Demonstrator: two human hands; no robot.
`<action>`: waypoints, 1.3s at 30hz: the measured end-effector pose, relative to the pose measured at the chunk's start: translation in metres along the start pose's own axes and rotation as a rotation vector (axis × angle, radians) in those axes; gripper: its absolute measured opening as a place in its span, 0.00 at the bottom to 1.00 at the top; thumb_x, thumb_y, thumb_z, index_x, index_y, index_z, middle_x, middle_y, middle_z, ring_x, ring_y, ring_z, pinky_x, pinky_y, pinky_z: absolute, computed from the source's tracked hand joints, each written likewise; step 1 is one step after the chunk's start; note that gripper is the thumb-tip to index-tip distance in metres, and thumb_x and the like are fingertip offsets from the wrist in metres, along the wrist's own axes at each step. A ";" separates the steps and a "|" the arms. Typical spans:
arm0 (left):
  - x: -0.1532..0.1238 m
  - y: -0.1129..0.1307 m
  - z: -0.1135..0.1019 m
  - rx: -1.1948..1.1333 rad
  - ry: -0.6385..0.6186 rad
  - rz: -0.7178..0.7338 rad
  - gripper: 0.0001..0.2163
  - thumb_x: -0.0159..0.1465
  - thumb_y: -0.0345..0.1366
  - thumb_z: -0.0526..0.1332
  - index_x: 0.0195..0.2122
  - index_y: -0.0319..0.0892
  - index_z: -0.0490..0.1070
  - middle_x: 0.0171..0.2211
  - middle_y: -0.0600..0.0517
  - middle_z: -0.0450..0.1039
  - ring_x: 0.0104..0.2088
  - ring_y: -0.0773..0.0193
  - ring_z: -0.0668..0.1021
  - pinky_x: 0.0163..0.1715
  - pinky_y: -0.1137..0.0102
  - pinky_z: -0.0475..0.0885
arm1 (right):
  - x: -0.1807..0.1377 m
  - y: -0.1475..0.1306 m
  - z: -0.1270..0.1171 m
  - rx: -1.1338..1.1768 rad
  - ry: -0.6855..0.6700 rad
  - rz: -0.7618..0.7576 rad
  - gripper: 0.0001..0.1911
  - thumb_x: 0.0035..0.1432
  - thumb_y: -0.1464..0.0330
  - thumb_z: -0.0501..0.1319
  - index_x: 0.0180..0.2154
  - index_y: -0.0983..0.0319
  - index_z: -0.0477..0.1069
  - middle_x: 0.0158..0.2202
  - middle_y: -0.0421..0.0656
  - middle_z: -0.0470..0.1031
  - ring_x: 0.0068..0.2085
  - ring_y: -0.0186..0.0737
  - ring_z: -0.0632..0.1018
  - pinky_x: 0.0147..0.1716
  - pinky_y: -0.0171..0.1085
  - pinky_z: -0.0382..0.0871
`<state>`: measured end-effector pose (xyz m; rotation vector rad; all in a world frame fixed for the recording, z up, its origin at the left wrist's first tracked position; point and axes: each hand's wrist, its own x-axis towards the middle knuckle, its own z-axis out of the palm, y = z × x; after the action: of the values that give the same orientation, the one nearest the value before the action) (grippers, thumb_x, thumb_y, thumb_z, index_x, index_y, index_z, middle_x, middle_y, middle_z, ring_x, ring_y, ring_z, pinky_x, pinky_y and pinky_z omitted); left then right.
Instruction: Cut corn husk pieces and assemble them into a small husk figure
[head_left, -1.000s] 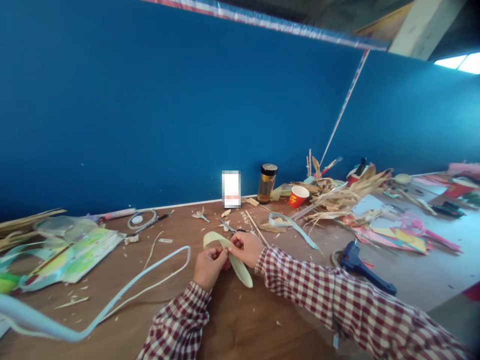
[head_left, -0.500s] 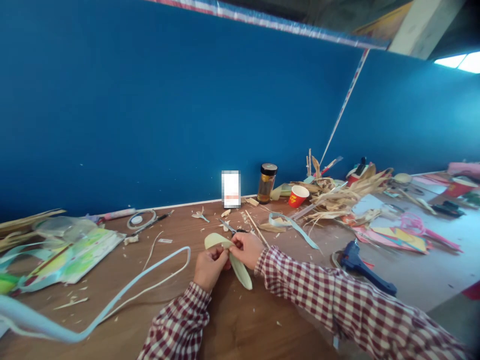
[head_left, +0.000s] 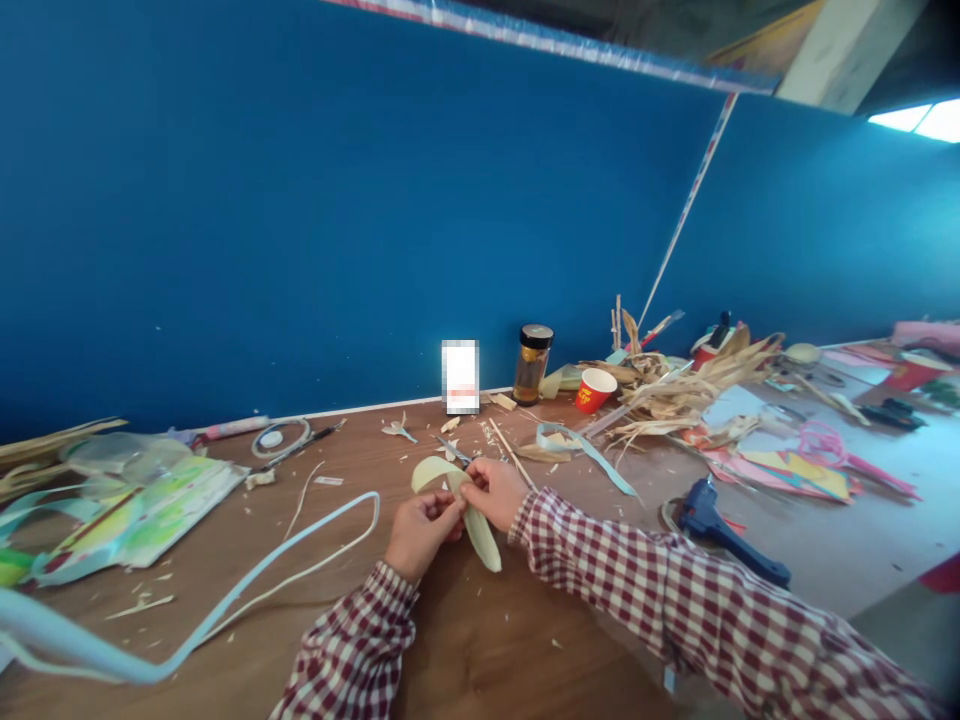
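Both my hands pinch one pale green corn husk (head_left: pixel 482 538) above the brown table (head_left: pixel 480 660). The husk curls over in a loop at its upper left, and its free end hangs down to the right. My left hand (head_left: pixel 421 530) grips it from the left, thumb and fingers together. From the right, my right hand (head_left: pixel 495 492) holds it with the fingers closed. Just behind the hands lies a pair of scissors (head_left: pixel 459 457), its handles partly hidden by my right hand.
A blue glue gun (head_left: pixel 724 535) lies to the right. Further back stand a lidded jar (head_left: pixel 533 365) and a red paper cup (head_left: pixel 595 391), beside a heap of dry husks (head_left: pixel 697 385). A pale blue strip (head_left: pixel 247 590) bends across the left side. Scraps litter the table.
The loop of the husk has opened a little wider at the top, and its hanging end has shifted slightly left and up. Both hands keep hold of it.
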<state>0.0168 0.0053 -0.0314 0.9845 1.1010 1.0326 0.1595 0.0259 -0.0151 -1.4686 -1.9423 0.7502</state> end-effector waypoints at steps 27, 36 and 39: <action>0.000 0.000 0.000 -0.012 0.062 0.033 0.14 0.42 0.43 0.67 0.24 0.36 0.71 0.15 0.54 0.71 0.17 0.69 0.72 0.20 0.75 0.69 | -0.002 -0.002 -0.005 -0.199 -0.048 -0.056 0.09 0.51 0.65 0.56 0.24 0.63 0.68 0.21 0.39 0.69 0.24 0.31 0.66 0.22 0.31 0.54; 0.000 0.001 0.002 -0.035 0.070 0.041 0.15 0.41 0.41 0.67 0.25 0.36 0.71 0.15 0.54 0.71 0.16 0.70 0.71 0.19 0.76 0.68 | -0.004 -0.003 -0.006 -0.190 -0.045 -0.043 0.08 0.51 0.66 0.55 0.24 0.63 0.67 0.21 0.38 0.68 0.23 0.31 0.66 0.22 0.30 0.54; 0.001 -0.001 0.001 -0.009 0.055 0.043 0.14 0.43 0.41 0.67 0.26 0.36 0.72 0.15 0.54 0.71 0.17 0.70 0.71 0.20 0.76 0.68 | -0.005 -0.004 -0.006 -0.173 -0.058 -0.045 0.08 0.51 0.67 0.55 0.25 0.62 0.68 0.21 0.38 0.68 0.24 0.30 0.66 0.22 0.30 0.54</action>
<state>0.0186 0.0060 -0.0325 0.9810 1.1232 1.1044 0.1626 0.0212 -0.0086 -1.5124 -2.1222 0.6248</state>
